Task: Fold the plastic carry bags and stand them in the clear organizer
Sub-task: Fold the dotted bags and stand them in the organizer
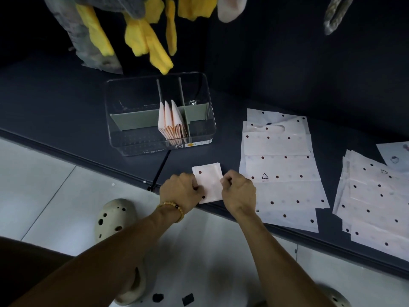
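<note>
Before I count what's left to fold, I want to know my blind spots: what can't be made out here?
Head view only:
- Right pile of bags: cut off by the frame's right edge.
- Fingertips on the folded bag: curled under the left hand and right hand.
- Middle stack: layers overlap, number unclear.
- Organizer label: too small to read.

Both my bare forearms reach forward from the bottom of the view, converging. My left hand (180,189), a beaded bracelet on its wrist, is knuckles up, its fingers curled under. My right hand (240,190) sits just beside it, also knuckles up, fingers (226,180) curled in a pinch. The two sets of fingers face each other, near but apart.
</note>
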### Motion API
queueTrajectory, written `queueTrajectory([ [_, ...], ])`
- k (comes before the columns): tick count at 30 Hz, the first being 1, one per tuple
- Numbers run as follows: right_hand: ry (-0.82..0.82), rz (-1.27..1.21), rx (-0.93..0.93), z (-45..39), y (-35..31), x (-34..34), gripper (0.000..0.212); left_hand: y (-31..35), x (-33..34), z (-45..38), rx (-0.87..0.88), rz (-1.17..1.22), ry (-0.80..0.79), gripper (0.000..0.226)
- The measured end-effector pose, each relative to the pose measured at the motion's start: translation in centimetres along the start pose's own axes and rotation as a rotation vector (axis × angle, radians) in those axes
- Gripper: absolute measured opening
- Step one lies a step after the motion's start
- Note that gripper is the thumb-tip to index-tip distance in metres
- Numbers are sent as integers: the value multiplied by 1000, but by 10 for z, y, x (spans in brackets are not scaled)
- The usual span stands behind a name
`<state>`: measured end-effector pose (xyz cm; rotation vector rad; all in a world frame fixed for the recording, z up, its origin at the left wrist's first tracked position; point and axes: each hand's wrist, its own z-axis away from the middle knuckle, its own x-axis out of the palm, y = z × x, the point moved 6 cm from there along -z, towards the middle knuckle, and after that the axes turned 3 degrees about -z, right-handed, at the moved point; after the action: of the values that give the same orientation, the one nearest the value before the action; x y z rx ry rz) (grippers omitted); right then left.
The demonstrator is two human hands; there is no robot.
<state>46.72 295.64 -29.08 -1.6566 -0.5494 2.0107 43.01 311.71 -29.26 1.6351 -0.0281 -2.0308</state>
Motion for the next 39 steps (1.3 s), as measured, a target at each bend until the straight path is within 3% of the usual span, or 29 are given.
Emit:
queueTrajectory([
  [4, 46, 154, -76, -4, -8, 4, 8, 8, -7, -1, 242, -37, 152, 33],
  [6, 34, 224, -115, -7, -12, 7, 7, 14, -3, -3, 425, -80, 109, 44],
  [8, 32, 254, -151, -8, -16, 7, 11, 15, 4, -1, 525, -183, 43, 40],
  [11, 186, 166, -234, -1, -22, -8, 14, 8, 5, 5, 500, -327, 117, 33],
  [14, 300, 243, -360, 25, -17, -10, 25, 7, 2, 10, 445, -328, 183, 32],
  [19, 13, 419, -286, 47, 17, 29, 53, 10, 0, 13, 430, -299, 207, 30],
  [23, 7, 396, -277, 47, 20, 32, 55, 19, -3, 16, 546, -315, 260, 30],
  [27, 43, 389, -301, 48, 18, 31, 54, 46, 30, 16, 848, -421, 22, 62],
  [33, 76, 374, -291, 47, 19, 29, 54, 40, 44, 0, 833, -355, -83, 74],
  [39, 29, 407, -279, 44, 24, 33, 57, 7, 23, -27, 789, -402, -116, 60],
])
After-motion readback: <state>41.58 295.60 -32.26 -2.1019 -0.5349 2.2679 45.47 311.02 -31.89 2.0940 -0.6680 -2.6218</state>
